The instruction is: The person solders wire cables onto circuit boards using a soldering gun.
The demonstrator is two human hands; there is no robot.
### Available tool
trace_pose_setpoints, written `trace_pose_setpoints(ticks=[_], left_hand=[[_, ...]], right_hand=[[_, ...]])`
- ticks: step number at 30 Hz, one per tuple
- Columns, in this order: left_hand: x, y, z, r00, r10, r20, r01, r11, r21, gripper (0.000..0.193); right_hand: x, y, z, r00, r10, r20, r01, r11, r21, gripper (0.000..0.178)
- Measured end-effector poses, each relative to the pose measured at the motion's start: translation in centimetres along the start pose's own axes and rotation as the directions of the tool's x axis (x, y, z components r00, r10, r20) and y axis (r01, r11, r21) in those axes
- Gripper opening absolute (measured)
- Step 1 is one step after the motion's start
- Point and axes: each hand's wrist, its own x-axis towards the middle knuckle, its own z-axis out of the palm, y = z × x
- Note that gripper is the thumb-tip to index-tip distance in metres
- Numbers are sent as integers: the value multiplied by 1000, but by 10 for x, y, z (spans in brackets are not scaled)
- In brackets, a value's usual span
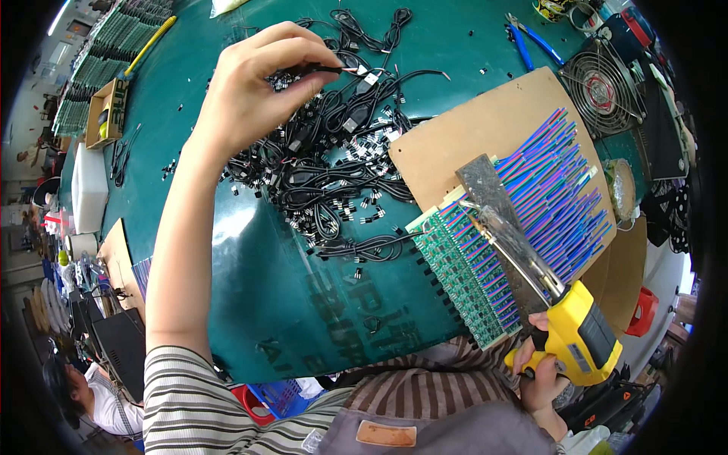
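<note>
Above the heap of black cables (326,182), my left hand (262,87) pinches a black cable (315,70) whose thin stripped lead points right. My right hand (542,379) is wrapped round the handle of a yellow soldering gun (580,334). Its metal tip reaches up-left, over the wires near the upper edge of a panel of green circuit boards (462,277). Many blue and pink wires (557,189) run from the panel across a brown board (447,152). A dark flat bar (489,186) lies across these wires.
Blue-handled pliers (522,47) and a round fan (600,89) stand at the far right. To the left are a white foam block (89,188), a cardboard box (102,114) and stacked boards (114,53). Another person (106,398) sits at lower left. A red stool (643,312) is at right.
</note>
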Motion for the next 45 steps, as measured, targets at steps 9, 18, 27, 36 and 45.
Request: trace_pose_setpoints(ticks=[9, 18, 27, 36, 45], left_hand=[[-53, 134, 42, 923, -383, 43, 385, 908, -169, 21], [-68, 151, 74, 947, -284, -151, 292, 956, 34, 21], [-64, 163, 83, 899, -401, -177, 426, 894, 137, 19], [-62, 165, 84, 893, -406, -194, 437, 887, 153, 20], [-64, 163, 84, 900, -394, -187, 424, 891, 163, 20]], right_hand=[[-1, -2, -2, 999, 44, 14, -43, 999, -27, 64], [-7, 1, -8, 996, 60, 71, -56, 997, -57, 64], [-9, 1, -6, 996, 82, 44, -77, 991, -107, 66], [-12, 11, -23, 999, 29, 18, -25, 978, -206, 22], [-15, 11, -27, 1000, -27, 1, 25, 909, -416, 20]])
